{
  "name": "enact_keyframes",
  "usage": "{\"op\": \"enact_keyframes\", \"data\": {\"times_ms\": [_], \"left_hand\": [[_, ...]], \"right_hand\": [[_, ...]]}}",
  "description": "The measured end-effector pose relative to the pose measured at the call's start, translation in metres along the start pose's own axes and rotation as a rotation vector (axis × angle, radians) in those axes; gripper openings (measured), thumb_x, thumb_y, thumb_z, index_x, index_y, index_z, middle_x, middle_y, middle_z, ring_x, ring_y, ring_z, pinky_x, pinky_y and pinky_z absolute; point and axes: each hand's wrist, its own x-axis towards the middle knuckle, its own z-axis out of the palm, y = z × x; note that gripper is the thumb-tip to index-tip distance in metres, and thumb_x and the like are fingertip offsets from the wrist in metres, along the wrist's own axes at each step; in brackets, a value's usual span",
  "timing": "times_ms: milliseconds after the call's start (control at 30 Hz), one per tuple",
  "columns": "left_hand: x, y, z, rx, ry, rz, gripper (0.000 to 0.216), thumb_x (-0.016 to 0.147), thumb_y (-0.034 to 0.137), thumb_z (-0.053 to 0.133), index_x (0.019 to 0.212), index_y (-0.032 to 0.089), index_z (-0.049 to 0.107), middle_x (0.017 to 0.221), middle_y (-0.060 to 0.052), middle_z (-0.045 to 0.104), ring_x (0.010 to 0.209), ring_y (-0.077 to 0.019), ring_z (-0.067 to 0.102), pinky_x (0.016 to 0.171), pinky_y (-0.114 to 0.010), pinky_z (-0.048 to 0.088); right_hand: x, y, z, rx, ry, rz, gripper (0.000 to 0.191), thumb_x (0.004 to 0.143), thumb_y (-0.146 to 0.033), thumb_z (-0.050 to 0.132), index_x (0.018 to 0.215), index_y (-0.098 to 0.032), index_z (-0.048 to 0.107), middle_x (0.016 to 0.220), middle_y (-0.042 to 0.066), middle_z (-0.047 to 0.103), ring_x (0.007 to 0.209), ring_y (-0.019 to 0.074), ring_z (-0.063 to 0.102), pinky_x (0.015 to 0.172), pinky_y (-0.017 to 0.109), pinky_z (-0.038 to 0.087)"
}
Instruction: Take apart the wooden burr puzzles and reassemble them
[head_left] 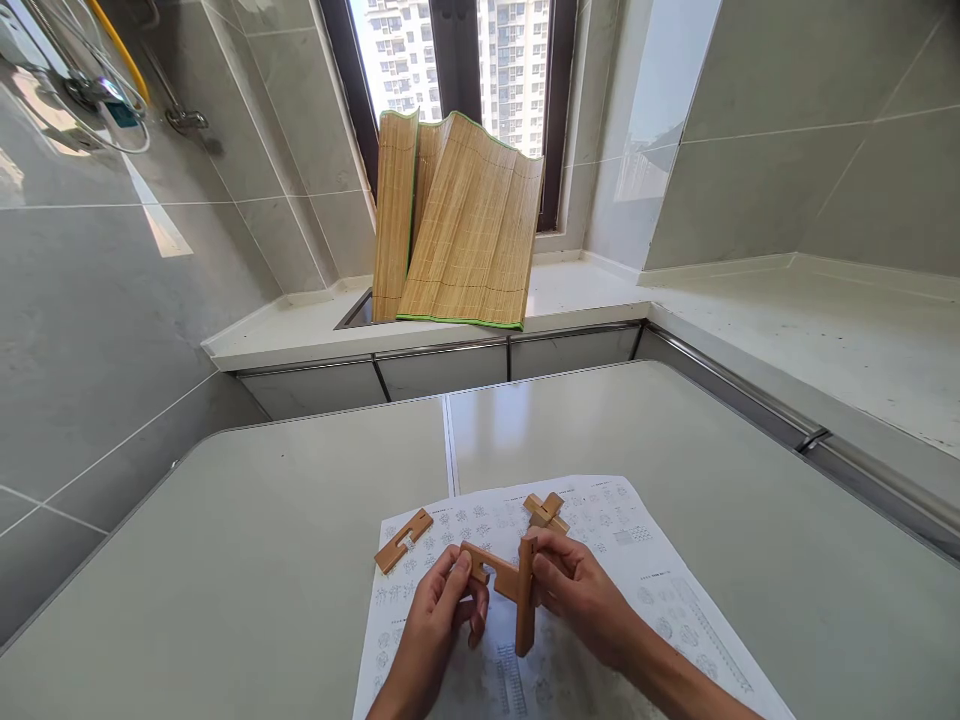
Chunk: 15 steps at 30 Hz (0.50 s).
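Observation:
My left hand (448, 600) pinches the left end of a flat notched wooden puzzle piece (504, 576). At its other end this piece meets an upright wooden puzzle piece (525, 610), which my right hand (574, 580) holds near the top. Whether the two are interlocked or only touching, I cannot tell. A third slotted wooden piece (403, 541) lies at the left edge of a printed sheet (600, 630). Beyond my right hand, several pieces form a crossed wooden cluster (546, 512) on the paper, partly hidden by my fingers.
Under the sheet is a pale folding table (262, 550) with a seam across it. A white ledge (825, 330) runs along the back and right. A folded bamboo mat (469, 225) leans by the window. Tiled walls and a shower fitting (97, 92) are at left.

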Motion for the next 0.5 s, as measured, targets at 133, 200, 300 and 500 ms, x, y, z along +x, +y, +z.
{"op": "enact_keyframes", "data": {"times_ms": [133, 200, 300, 500], "left_hand": [[0.0, 0.002, 0.003, -0.066, -0.028, -0.015, 0.037, 0.091, 0.054, 0.064, 0.082, 0.019, 0.054, 0.066, 0.003, 0.054, 0.052, -0.0087, 0.044, 0.045, -0.019, 0.037], [0.0, 0.004, 0.004, -0.089, -0.03, -0.021, 0.037, 0.09, 0.054, 0.066, 0.083, 0.019, 0.054, 0.067, 0.003, 0.054, 0.053, -0.0089, 0.044, 0.045, -0.019, 0.038], [0.0, 0.007, 0.006, -0.097, -0.021, -0.02, 0.038, 0.089, 0.054, 0.066, 0.082, 0.019, 0.054, 0.067, 0.003, 0.053, 0.052, -0.0083, 0.044, 0.044, -0.019, 0.04], [0.001, 0.012, 0.005, -0.064, -0.039, -0.002, 0.039, 0.09, 0.056, 0.065, 0.08, 0.02, 0.052, 0.064, 0.004, 0.053, 0.048, -0.0087, 0.044, 0.043, -0.021, 0.042]], "right_hand": [[-0.001, 0.002, 0.0, 0.049, -0.034, 0.016, 0.038, 0.085, -0.056, 0.075, 0.094, -0.021, 0.064, 0.073, -0.004, 0.052, 0.055, 0.0079, 0.038, 0.054, 0.021, 0.033], [-0.001, 0.001, 0.001, 0.064, -0.057, 0.017, 0.037, 0.084, -0.055, 0.076, 0.095, -0.021, 0.064, 0.073, -0.004, 0.051, 0.055, 0.0078, 0.037, 0.053, 0.021, 0.032], [-0.002, -0.002, 0.001, 0.064, -0.067, 0.0, 0.035, 0.082, -0.052, 0.079, 0.093, -0.022, 0.064, 0.076, -0.003, 0.051, 0.061, 0.0094, 0.043, 0.056, 0.022, 0.033], [-0.001, -0.005, -0.002, 0.105, -0.133, 0.002, 0.035, 0.087, -0.053, 0.074, 0.09, -0.02, 0.063, 0.062, -0.006, 0.05, 0.051, 0.008, 0.041, 0.052, 0.022, 0.03]]}}
